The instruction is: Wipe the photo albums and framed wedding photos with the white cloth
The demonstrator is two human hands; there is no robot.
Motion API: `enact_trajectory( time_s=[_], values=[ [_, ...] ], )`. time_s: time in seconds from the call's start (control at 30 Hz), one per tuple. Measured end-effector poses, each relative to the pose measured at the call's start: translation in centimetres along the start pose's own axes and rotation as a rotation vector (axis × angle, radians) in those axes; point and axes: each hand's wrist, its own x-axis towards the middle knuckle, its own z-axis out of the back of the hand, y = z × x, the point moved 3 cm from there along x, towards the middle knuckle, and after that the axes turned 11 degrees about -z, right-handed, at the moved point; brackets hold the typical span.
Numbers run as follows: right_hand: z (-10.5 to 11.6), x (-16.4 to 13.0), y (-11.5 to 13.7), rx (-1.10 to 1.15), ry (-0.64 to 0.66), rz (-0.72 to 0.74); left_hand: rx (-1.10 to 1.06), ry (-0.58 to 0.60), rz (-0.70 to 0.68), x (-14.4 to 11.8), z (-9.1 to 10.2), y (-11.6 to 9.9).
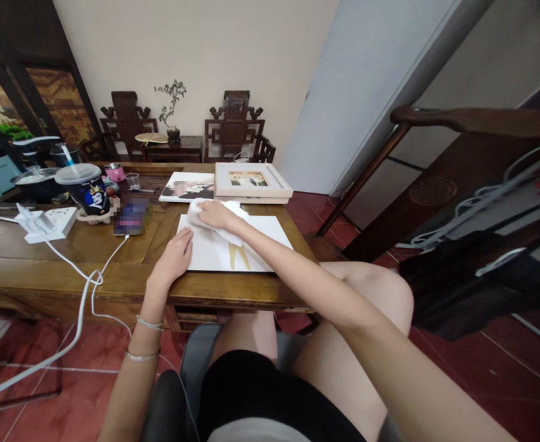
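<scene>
Nearest the camera are the person's bare thighs and black shorts, seated on a grey padded chair (191, 362) drawn up to a brown wooden desk (113, 270). The left forearm carries two thin silvery bangles (145, 337). The left hand (174, 256) lies palm down, fingers stretched out and flat, on the near left edge of a white rectangular board (261, 236) with a small gold mark near its front edge; it grips nothing. The right hand (215, 215) is farther along the same board, at its far left corner, fingers curled down onto a crumpled white cloth (226, 230) and pressing it against the board's surface.

Just behind the board lie a cream-coloured wooden picture frame (253, 180) holding a small photo in a wide mat, and beside it a flat unframed photo print (188, 186), partly blurred. To the left, a dark plastic cup with a clear domed lid and straw (84, 187) bears a cartoon figure; any writing on it is too small to read. Near it lie a blurred phone (132, 218) on a white cable, a white power strip (51, 222), a pink round tin (114, 172) and a small clear glass (132, 180). Two carved dark wooden chairs (235, 126) stand against the far cream wall, a potted twiggy plant (173, 113) between them.
</scene>
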Motion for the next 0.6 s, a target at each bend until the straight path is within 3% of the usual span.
enact_trajectory(
  time_s=[0.13, 0.23, 0.5, 0.6],
  values=[
    [-0.5, 1.3, 2.4, 0.004, 0.011, 0.055, 0.001, -0.005, -0.023, 0.1, 0.2, -0.1],
    [-0.4, 1.2, 2.5, -0.001, 0.018, 0.061, -0.008, -0.007, -0.024, 0.0, 0.2, 0.0],
    [1.4, -0.6, -4.1, -0.054, 0.007, -0.013, -0.037, -0.015, -0.001, -0.1, -0.3, 0.4],
    [1.0, -1.9, -4.5, -0.058, -0.019, -0.027, -0.075, -0.048, 0.033, 0.0, 0.3, -0.2]
  ],
)
